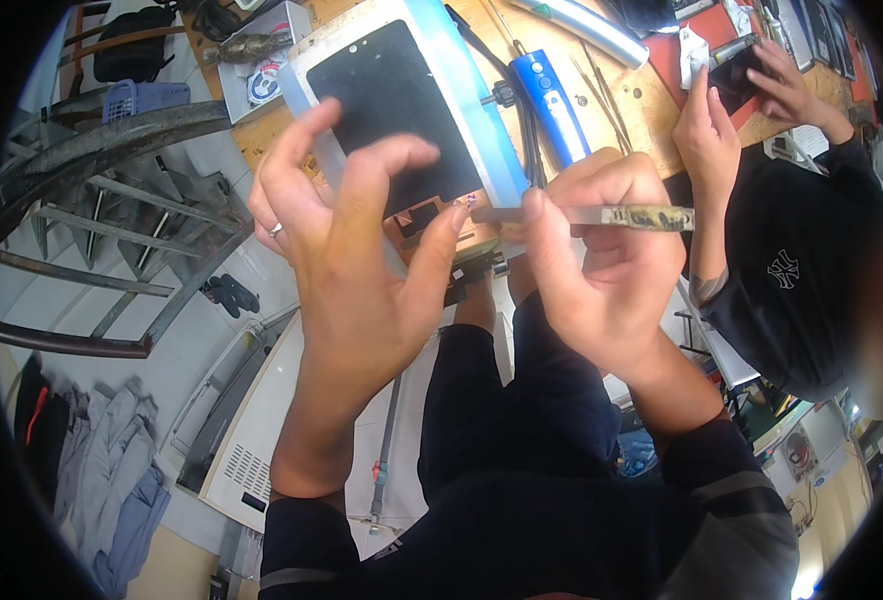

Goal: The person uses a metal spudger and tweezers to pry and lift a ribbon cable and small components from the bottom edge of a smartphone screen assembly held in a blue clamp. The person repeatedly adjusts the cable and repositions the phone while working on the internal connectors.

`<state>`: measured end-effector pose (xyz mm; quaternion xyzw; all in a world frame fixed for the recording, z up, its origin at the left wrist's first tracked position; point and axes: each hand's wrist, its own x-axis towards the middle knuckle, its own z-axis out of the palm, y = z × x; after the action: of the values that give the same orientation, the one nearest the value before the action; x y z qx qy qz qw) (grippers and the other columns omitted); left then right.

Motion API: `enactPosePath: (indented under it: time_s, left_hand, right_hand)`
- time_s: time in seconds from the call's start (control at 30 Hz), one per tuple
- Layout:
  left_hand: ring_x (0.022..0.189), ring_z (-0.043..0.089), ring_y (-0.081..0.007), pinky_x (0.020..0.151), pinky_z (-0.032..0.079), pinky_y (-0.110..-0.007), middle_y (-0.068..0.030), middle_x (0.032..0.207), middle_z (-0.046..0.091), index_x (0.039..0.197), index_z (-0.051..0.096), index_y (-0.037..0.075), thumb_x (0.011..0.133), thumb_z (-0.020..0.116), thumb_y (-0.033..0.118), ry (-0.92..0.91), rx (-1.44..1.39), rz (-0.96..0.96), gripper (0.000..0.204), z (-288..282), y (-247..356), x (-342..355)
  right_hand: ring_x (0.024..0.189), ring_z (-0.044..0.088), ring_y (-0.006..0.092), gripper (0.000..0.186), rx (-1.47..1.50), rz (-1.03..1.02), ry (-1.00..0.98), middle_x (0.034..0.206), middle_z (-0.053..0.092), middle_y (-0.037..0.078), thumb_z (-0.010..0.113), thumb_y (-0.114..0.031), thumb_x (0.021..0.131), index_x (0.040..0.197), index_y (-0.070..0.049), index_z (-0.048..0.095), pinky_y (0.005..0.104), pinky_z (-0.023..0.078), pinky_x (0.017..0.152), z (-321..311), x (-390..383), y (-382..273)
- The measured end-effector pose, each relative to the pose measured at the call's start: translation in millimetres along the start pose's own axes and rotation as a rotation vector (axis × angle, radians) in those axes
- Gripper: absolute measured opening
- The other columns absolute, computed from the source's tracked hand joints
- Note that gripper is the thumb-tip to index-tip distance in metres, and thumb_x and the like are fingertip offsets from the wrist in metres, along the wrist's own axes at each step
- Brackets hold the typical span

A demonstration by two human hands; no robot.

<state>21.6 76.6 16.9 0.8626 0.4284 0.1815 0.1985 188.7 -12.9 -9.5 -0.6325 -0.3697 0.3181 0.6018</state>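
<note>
In front of me a dark flat screen panel lies on a white and light-blue machine, with a copper-coloured part at its near end. My left hand is spread over the panel's left side. Its index finger hovers bent, and its thumb tip is beside the copper-coloured part. Pinched in my right hand is a thin flat metal tool with a worn, taped handle. The tool's blade points left, its tip close to my left thumb. Whether the tip touches the part I cannot tell.
On the wooden bench lie a blue handheld device and a silver tube. At right, another person's hands hold a black phone-like object. A box and a purple basket are left, near metal stairs.
</note>
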Motion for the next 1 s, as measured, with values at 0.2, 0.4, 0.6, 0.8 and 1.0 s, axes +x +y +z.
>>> enactPosePath:
  time_s: [0.2,0.4,0.6,0.8,1.0]
  left_hand:
    - [0.163,0.023,-0.0438,0.128,0.019,-0.059,-0.0327,0.172,0.029,0.155,0.058,0.014,0.094,0.086,0.033,-0.073,0.013,-0.059,0.070,7,-5,2]
    - [0.165,0.021,-0.0456,0.129,0.018,-0.059,-0.0337,0.174,0.026,0.165,0.050,0.017,0.093,0.087,0.039,-0.103,0.039,-0.076,0.083,4,-6,4]
    - [0.164,0.023,-0.0468,0.130,0.020,-0.059,-0.0333,0.175,0.023,0.168,0.048,0.018,0.090,0.090,0.038,-0.122,0.037,-0.089,0.090,2,-8,7]
    - [0.163,0.021,-0.0508,0.130,0.018,-0.061,-0.0358,0.174,0.020,0.169,0.046,0.018,0.088,0.089,0.026,-0.159,0.041,-0.122,0.092,0,-8,7]
    - [0.166,0.019,-0.0460,0.131,0.017,-0.059,-0.0306,0.178,0.018,0.171,0.045,0.017,0.088,0.091,0.028,-0.158,-0.012,-0.171,0.095,3,-5,10]
  right_hand:
    - [0.077,0.070,0.0092,0.016,0.054,0.018,0.073,0.091,0.067,0.008,0.077,0.007,0.097,0.098,0.000,0.062,0.0249,0.059,0.064,7,-7,6]
    - [0.077,0.068,0.0083,0.016,0.150,0.050,0.089,0.090,0.066,0.008,0.076,0.008,0.097,0.099,0.001,0.062,0.0242,0.058,0.063,7,-9,3]
    - [0.070,0.066,0.0164,0.019,-0.020,-0.082,0.066,0.086,0.064,0.010,0.076,0.013,0.092,0.097,0.002,0.062,0.0303,0.054,0.060,9,-11,3]
    - [0.073,0.065,0.0173,0.020,-0.190,-0.242,0.010,0.094,0.065,0.013,0.074,0.014,0.095,0.104,0.002,0.059,0.0293,0.053,0.066,9,-9,4]
    - [0.070,0.066,0.0213,0.015,-0.075,-0.179,0.076,0.083,0.065,0.010,0.077,0.009,0.094,0.096,0.001,0.064,0.0332,0.050,0.062,8,-6,3]
